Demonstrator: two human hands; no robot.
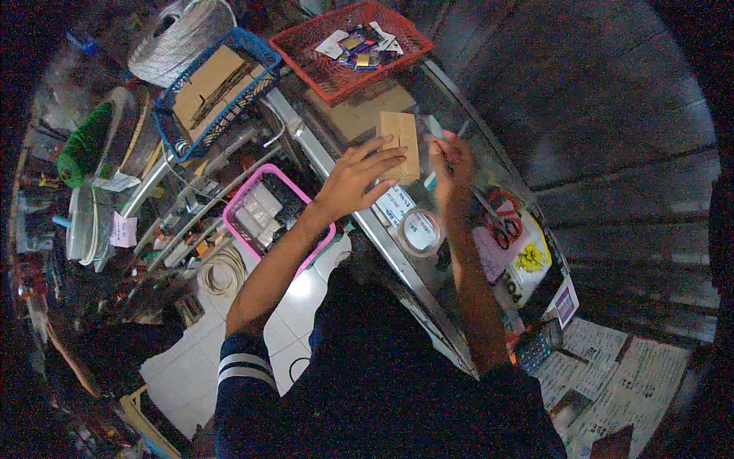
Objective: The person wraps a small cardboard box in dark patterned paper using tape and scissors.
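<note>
A small brown cardboard box [399,127] sits on the glass-topped counter [367,129] before me. My left hand [361,178] steadies it, fingers spread over its top and the thumb at its near side. Just right of the box, my right hand [452,163] is closed around a slim pale teal tool [434,125]; motion blur hides its exact kind. Below the box lies a roll of clear tape [421,232], next to a paper strip with handwriting [391,205]. Red-handled scissors [504,225] rest to the right of my right forearm.
At the far end stands a red plastic basket [330,86] holding packaged padlocks [364,59]. A blue basket [172,146] with cardboard pieces and a pink-rimmed basket [269,169] are on the left. A rope spool [178,43], calculator [539,347] and written papers [625,378] surround the counter.
</note>
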